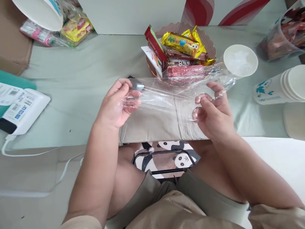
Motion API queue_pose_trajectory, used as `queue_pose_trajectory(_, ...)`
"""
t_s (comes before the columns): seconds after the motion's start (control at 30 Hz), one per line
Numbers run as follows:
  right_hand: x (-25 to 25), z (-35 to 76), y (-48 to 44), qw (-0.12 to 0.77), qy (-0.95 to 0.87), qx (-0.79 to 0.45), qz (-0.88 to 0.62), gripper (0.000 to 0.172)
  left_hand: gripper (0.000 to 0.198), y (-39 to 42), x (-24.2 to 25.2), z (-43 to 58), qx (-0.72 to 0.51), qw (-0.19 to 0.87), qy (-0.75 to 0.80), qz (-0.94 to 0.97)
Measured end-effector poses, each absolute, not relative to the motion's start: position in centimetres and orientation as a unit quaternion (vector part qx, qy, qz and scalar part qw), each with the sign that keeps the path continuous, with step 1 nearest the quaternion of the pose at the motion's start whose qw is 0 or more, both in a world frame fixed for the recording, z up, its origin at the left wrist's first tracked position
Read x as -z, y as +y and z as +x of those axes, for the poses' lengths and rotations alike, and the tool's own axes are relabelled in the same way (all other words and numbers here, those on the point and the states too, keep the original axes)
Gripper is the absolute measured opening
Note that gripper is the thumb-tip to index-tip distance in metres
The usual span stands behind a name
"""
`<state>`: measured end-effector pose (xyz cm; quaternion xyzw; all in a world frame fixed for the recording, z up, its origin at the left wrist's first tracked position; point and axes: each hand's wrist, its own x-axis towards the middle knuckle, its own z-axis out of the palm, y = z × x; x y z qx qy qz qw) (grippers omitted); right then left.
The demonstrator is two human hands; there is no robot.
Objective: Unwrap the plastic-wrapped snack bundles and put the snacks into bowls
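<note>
A clear plastic bag [166, 95] is stretched flat between my two hands above the grey-green table cover [78, 82]. My left hand [118, 103] pinches the bag's left end, fingers curled on the film. At the bag's right end my right hand [212, 109] grips it with thumb and bent fingers. Just behind the bag sits a scalloped paper tray [207, 38] heaped with snack bars in yellow, red and brown wrappers [182, 43].
A white paper cup [240, 60] lies on its side right of the tray, near a stack of cups [281, 86] and a clear tub of snacks [283, 35]. A white power bank with cable [23, 109] is at left. A panda-print bag [166, 159] lies between my knees.
</note>
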<state>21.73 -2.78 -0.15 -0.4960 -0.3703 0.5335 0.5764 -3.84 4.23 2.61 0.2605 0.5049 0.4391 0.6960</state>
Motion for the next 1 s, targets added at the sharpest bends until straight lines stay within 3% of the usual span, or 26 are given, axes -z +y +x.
queue_pose_trajectory(0.3, -1.4, 21.4, -2.7, 0.517, -0.357, -0.501, -0.596, 0.032, 0.015, 3.8, -3.5, -3.7, -0.377, 0.654, 0.566, 0.33)
queue_pose_trajectory(0.4, -1.4, 21.9, -2.6, 0.502, -0.341, -0.489, -0.627, 0.034, 0.014, 4.1, -2.6, -4.3, -0.39, 0.603, 0.585, 0.377)
queue_pose_trajectory(0.5, -0.9, 22.1, -2.4, 0.51, -0.346, -0.491, -0.616, 0.038, 0.017, 4.1, -2.0, -4.8, -0.43, 0.632, 0.542, 0.349)
queue_pose_trajectory(0.57, -0.6, 22.1, -2.4, 0.537, -0.357, -0.483, -0.593, 0.038, 0.031, 3.9, -2.0, -5.1, -0.413, 0.689, 0.499, 0.326)
queue_pose_trajectory(0.7, -0.4, 22.0, -2.2, 0.562, -0.363, -0.451, -0.591, 0.033, 0.114, 3.2, -2.6, -5.7, -0.274, 0.754, 0.427, 0.417)
queue_pose_trajectory(0.77, -0.4, 22.0, -2.1, 0.571, -0.354, -0.443, -0.593, 0.032, 0.137, 3.0, -3.1, -6.1, -0.25, 0.75, 0.416, 0.449)
queue_pose_trajectory(1.0, -0.6, 22.2, -1.8, 0.614, -0.339, -0.421, -0.575, 0.023, 0.131, 3.1, -2.9, -8.5, -0.276, 0.747, 0.332, 0.506)
